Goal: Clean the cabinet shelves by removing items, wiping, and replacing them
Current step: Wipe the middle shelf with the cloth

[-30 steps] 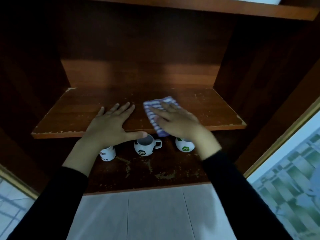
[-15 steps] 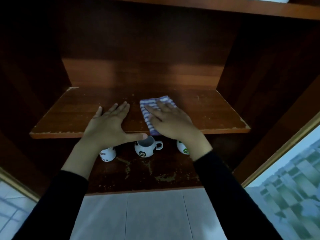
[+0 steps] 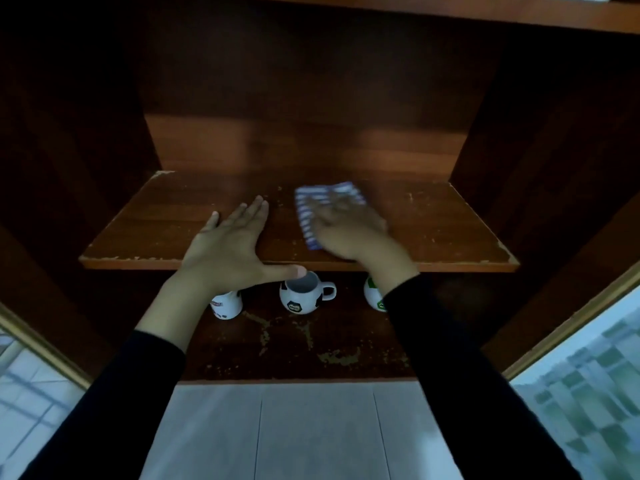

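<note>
1. Change: the striped cloth point(image 3: 306, 220) reached the front edge of the middle shelf point(image 3: 433, 230) a second ago. It now lies clear of that edge, further in toward the back and right of centre. The right grip point(image 3: 349, 233) on it is motion-blurred.
2. Reading: a wiping stroke is in progress, running from the front edge inward. The shelf holds no items, so removal here appears complete. Pale specks remain along the front edge and toward the right edge, so wiping is judged unfinished.
3. Right grip: fingers appear flat and spread on top of the cloth, pressing it down and not pinching it. The blur hides finer detail.
4. Left grip point(image 3: 228, 247): unchanged in place, palm flat on the shelf left of centre. Fingers are straight and close together, the thumb spread along the front edge. It holds nothing and appears to serve as a brace.
5. Count:
   - cloths, one;
   - mugs, three, all on the lower shelf point(image 3: 311, 355) just under the middle shelf's front edge: left mug point(image 3: 227, 304), middle mug point(image 3: 301, 296), and right mug point(image 3: 372, 296), partly hidden by the right sleeve;
   - shelves in view, three, including an upper shelf point(image 3: 450, 15).
6. The lower shelf shows worn, flaked patches near its front edge.
</note>
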The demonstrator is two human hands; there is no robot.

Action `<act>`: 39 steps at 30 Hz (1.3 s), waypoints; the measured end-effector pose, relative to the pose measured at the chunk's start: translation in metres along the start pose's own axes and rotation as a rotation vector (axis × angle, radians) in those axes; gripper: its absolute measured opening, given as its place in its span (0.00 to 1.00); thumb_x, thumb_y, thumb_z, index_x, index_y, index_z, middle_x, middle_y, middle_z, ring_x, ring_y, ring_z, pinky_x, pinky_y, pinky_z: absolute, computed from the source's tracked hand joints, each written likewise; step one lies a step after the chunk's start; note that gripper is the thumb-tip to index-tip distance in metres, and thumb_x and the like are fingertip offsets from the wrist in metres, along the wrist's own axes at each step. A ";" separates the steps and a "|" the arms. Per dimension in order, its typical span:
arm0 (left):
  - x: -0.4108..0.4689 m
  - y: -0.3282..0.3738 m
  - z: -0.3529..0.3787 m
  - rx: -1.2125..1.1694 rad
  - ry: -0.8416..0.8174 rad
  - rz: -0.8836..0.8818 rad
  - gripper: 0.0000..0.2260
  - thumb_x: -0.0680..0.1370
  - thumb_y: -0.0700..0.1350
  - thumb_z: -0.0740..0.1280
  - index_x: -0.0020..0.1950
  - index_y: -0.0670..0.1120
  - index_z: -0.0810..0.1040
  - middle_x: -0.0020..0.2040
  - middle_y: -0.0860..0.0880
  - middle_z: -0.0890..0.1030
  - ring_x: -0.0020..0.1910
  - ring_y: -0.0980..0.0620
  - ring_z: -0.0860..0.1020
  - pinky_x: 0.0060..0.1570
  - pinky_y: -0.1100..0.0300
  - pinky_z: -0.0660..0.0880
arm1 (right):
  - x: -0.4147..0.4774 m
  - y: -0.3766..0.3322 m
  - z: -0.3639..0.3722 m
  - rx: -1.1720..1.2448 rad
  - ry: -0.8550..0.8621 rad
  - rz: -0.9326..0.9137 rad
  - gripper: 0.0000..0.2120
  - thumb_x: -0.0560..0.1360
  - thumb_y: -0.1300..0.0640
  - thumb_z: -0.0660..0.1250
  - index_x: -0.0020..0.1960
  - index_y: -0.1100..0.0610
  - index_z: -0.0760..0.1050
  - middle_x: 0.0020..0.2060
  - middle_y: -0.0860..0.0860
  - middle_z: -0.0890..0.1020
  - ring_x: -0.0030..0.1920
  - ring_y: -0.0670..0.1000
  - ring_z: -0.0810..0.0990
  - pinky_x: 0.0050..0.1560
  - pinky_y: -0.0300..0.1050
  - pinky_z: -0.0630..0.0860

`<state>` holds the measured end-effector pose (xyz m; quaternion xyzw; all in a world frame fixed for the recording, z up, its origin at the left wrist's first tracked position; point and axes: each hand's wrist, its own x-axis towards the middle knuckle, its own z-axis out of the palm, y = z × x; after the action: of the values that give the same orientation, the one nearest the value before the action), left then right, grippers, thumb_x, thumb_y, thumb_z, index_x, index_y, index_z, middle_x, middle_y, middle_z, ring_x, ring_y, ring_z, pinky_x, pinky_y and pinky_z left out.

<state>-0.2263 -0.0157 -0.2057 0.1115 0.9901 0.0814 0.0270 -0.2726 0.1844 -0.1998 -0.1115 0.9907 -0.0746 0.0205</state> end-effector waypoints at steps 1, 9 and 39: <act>0.002 -0.002 0.000 -0.001 -0.002 -0.009 0.65 0.53 0.86 0.47 0.81 0.50 0.39 0.80 0.56 0.39 0.79 0.56 0.42 0.78 0.50 0.42 | -0.007 -0.013 0.004 -0.007 -0.014 -0.068 0.24 0.83 0.42 0.43 0.79 0.38 0.46 0.80 0.48 0.46 0.79 0.54 0.45 0.77 0.55 0.47; 0.007 -0.007 0.006 0.043 0.004 0.013 0.65 0.53 0.86 0.44 0.81 0.50 0.40 0.81 0.55 0.39 0.79 0.56 0.42 0.78 0.48 0.42 | -0.039 0.129 -0.022 -0.003 -0.011 0.323 0.24 0.83 0.41 0.45 0.78 0.38 0.49 0.80 0.48 0.46 0.79 0.52 0.45 0.76 0.51 0.47; 0.010 -0.009 0.007 0.046 0.003 0.007 0.64 0.53 0.86 0.45 0.81 0.51 0.41 0.81 0.57 0.41 0.79 0.57 0.42 0.78 0.49 0.42 | -0.049 0.009 0.004 0.050 -0.029 -0.147 0.23 0.84 0.42 0.45 0.78 0.38 0.48 0.80 0.46 0.47 0.79 0.50 0.45 0.76 0.48 0.44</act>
<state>-0.2372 -0.0207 -0.2148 0.1154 0.9913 0.0586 0.0228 -0.2264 0.2031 -0.2036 -0.1845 0.9773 -0.0991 0.0319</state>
